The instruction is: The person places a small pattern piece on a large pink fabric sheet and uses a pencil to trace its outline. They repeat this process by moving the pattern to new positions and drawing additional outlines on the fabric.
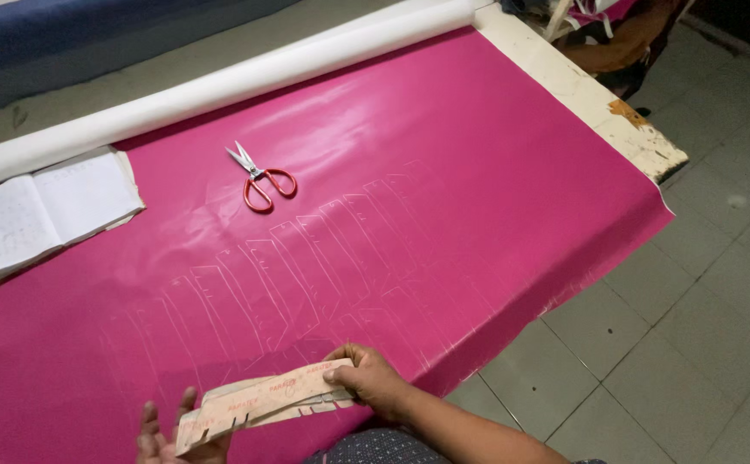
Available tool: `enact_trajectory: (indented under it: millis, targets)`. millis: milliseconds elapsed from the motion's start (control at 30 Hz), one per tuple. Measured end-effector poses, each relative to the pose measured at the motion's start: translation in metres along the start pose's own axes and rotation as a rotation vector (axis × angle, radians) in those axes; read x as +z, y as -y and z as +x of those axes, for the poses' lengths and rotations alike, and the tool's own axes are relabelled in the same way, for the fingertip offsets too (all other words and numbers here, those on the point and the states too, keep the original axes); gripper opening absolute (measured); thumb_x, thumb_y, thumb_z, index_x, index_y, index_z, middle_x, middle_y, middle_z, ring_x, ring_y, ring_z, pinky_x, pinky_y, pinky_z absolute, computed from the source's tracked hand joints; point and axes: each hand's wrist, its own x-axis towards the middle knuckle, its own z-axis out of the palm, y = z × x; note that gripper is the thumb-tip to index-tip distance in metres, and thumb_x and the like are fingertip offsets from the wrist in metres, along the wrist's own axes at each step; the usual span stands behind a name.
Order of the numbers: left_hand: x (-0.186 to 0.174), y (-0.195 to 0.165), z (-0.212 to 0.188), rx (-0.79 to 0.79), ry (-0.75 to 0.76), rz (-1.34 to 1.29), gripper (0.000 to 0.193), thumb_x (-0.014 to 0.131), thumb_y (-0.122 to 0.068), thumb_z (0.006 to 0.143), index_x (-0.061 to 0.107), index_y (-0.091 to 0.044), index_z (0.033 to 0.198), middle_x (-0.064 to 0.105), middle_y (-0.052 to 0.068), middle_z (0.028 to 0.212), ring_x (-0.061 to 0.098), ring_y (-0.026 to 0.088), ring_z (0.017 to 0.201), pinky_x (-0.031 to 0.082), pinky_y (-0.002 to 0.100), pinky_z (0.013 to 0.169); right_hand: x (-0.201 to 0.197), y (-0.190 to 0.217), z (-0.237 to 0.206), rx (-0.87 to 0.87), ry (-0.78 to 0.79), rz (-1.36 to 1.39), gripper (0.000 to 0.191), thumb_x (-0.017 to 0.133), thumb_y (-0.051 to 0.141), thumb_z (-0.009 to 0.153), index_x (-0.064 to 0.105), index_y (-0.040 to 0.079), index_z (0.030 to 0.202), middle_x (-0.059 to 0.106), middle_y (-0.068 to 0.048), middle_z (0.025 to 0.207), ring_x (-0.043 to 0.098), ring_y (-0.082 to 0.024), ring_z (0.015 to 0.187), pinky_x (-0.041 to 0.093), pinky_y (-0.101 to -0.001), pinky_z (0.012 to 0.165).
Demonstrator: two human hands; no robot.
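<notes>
An open notebook [44,210] lies far up from the left hand [164,438]. That hand is open under one end of a stack of cardboard patterns [263,402]. Red scissors [261,180] rest on pink cloth [444,155] above. The right hand [373,378] pinches the stack's other end.

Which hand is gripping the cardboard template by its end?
The right hand, pinching the cardboard template; the left hand lies open-fingered beneath its other end.
</notes>
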Motion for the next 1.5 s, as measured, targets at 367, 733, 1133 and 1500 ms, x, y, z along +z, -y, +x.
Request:
enact_trajectory:
  millis: [367,733,1133,1500]
  targets:
    - [0.009,0.021,-0.008,0.218,-0.538,0.703,0.04,0.042,-0.023,0.101,0.046,-0.013,0.14,0.057,0.025,0.135,0.061,0.041,0.12,0.055,0.06,0.092,0.012,-0.001,0.018,-0.008,0.115,-0.184,0.039,0.067,0.021,0.09,0.065,0.003,0.125,0.066,-0.005,0.09,0.055,-0.01,0.07,0.046,-0.0245,0.061]
    - [0.081,0.026,-0.108,0.4,-0.676,0.583,0.042,0.05,-0.023,0.106,0.046,0.004,0.138,0.063,0.021,0.118,0.065,0.028,0.1,0.059,0.04,0.083,0.067,-0.012,0.033,0.199,0.384,-0.536,0.036,0.068,0.024,0.087,0.069,0.006,0.119,0.076,-0.007,0.093,0.067,-0.015,0.074,0.057,-0.031,0.068]
    - [0.073,-0.01,-0.157,0.336,-0.226,0.714,0.035,0.061,-0.014,0.104,0.058,-0.001,0.137,0.068,0.01,0.127,0.067,0.018,0.119,0.057,0.034,0.102,0.162,-0.039,0.04,0.147,0.713,-0.383,0.029,0.066,0.019,0.094,0.068,0.002,0.117,0.074,-0.005,0.085,0.065,-0.01,0.071,0.052,-0.025,0.063]
    - [0.034,-0.102,-0.188,0.288,-0.082,0.684,0.033,0.062,-0.011,0.102,0.061,-0.001,0.133,0.07,0.009,0.118,0.065,0.014,0.102,0.054,0.03,0.09,0.259,-0.072,0.022,0.02,0.465,-0.404,0.018,0.065,0.016,0.095,0.069,0.002,0.106,0.071,-0.006,0.087,0.066,-0.013,0.075,0.056,-0.0269,0.067]
